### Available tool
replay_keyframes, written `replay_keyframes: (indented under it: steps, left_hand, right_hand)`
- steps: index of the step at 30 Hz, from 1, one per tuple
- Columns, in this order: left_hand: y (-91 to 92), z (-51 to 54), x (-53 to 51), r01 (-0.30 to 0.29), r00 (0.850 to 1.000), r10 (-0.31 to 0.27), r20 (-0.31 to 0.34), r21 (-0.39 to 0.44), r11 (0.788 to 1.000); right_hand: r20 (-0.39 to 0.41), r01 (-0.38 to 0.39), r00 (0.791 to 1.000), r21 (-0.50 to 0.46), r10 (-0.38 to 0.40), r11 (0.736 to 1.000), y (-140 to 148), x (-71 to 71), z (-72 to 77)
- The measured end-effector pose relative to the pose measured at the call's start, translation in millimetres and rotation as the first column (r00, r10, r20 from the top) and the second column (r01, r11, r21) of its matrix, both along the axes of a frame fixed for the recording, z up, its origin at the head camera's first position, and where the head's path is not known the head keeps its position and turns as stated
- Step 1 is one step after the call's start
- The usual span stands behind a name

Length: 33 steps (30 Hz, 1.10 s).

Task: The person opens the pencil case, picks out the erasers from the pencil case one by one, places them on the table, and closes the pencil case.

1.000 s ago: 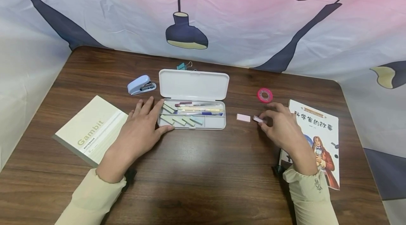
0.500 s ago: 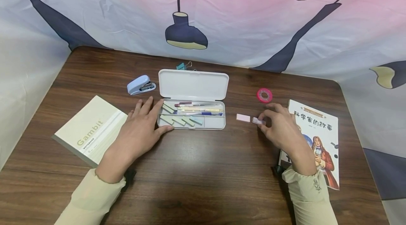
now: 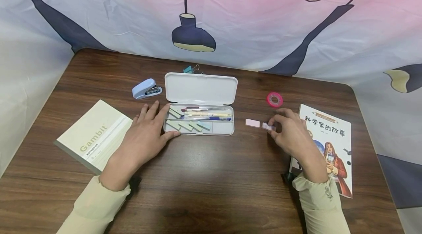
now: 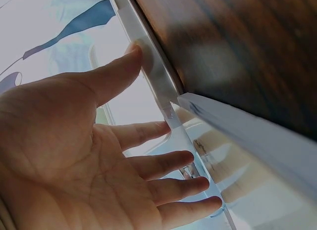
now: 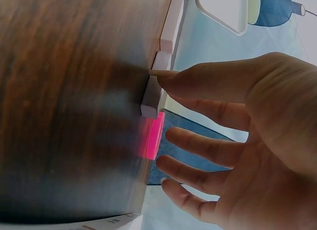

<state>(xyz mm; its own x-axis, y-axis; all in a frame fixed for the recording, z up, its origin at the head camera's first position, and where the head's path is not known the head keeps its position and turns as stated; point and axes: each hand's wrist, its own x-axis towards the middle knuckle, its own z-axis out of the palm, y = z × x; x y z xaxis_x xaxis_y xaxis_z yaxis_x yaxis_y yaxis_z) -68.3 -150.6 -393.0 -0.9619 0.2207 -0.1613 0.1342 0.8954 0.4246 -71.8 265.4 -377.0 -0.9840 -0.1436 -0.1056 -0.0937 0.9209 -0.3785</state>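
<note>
My left hand (image 3: 142, 137) lies with straight, spread fingers against the left end of the white pencil case (image 3: 222, 127). Its lid (image 3: 201, 88) stands raised at the back. Inside are several pens (image 3: 207, 118), several pale green erasers (image 3: 186, 125) and a pale blue eraser (image 3: 203, 125). To the right, a pale purple eraser (image 3: 265, 126) lies on the table, pinched by the thumb and index finger of my right hand (image 3: 292, 131). A pink eraser (image 3: 252, 123) sits just left of it. In the right wrist view, the other fingers hang loosely curved beside the purple eraser (image 5: 150, 99).
A Gambit notebook (image 3: 93, 131) lies at the left, with a light blue stapler (image 3: 145, 89) behind it. A teal binder clip (image 3: 188, 69) shows behind the lid. A pink tape roll (image 3: 274, 99) lies beyond my right hand, and a picture-covered book (image 3: 329, 126) partly under that forearm.
The purple eraser has gone from tilted in my right fingers to lying flat beside the pink one. My left hand has stayed where it was.
</note>
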Motion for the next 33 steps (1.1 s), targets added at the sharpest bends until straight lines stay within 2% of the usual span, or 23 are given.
replay_keyframes:
  steps: [6,10,13,18,23,28,33]
  left_hand:
    - [-0.9,-4.3,-0.6,0.002,1.000,-0.002,-0.009,0.004,1.000]
    - [0.5,1.3,-0.7,0.006,1.000,-0.006,0.017,-0.004,1.000]
    - [0.3,1.0,-0.4,0.002,1.000,-0.002,0.016,0.000,1.000]
    - [-3.0,-7.4,-1.2,0.001,1.000,-0.001,-0.005,0.009,1.000]
    - [-0.9,-0.9,0.5,0.002,1.000,-0.002,-0.002,0.008,1.000]
    - [2.5,6.4,1.6,0.003,1.000,-0.003,0.017,-0.004,1.000]
    - [1.2,2.0,-0.6,0.001,1.000,-0.001,0.017,-0.003,1.000]
  right_hand:
    - [0.011,-0.002,1.000,0.012,0.002,1.000,-1,1.0,1.4]
    - [0.021,-0.004,1.000,0.025,0.003,1.000,-3,1.8,3.5]
    - [0.029,-0.005,1.000,0.033,0.004,0.999,-5,1.9,4.7]
    - [0.034,0.000,0.999,0.051,-0.002,0.999,-8,2.7,6.6]
    - [0.034,-0.001,0.999,0.042,-0.001,0.999,-12,4.6,9.5]
    - [-0.010,-0.047,0.999,-0.008,0.047,0.999,-23,7.5,12.5]
    - [-0.079,-0.092,0.993,-0.038,0.089,0.995,-38,9.3,14.0]
